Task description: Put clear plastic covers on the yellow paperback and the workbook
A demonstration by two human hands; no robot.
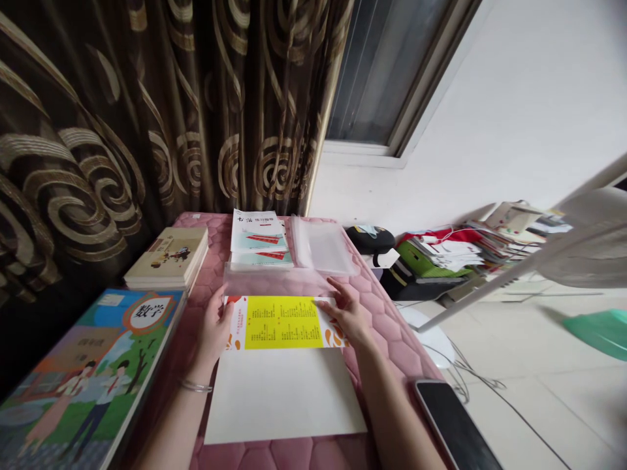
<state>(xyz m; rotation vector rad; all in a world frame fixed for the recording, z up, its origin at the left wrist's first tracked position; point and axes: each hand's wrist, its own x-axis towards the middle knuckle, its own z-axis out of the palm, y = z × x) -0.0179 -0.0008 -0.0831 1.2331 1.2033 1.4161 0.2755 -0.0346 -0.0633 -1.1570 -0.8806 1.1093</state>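
Observation:
A booklet (287,395) lies in front of me, blank white in its near part, with a yellow printed panel and orange leaf shapes along its far part. Beyond that panel a clear plastic book cover (274,281) spans the gap between my hands. My left hand (215,320) grips the left edge of the cover, thumb beside the booklet's corner. At the right edge, my right hand (349,312) pinches the cover, its thumb over the booklet's printed corner. How far the booklet sits inside the plastic I cannot tell.
White-and-teal booklets (259,238) and more clear covers (323,245) lie at the back of the pink quilted surface (392,333). Textbooks (93,378) and a tan book stack (166,258) stand left. A phone (458,424) lies right, near a white fan (582,238).

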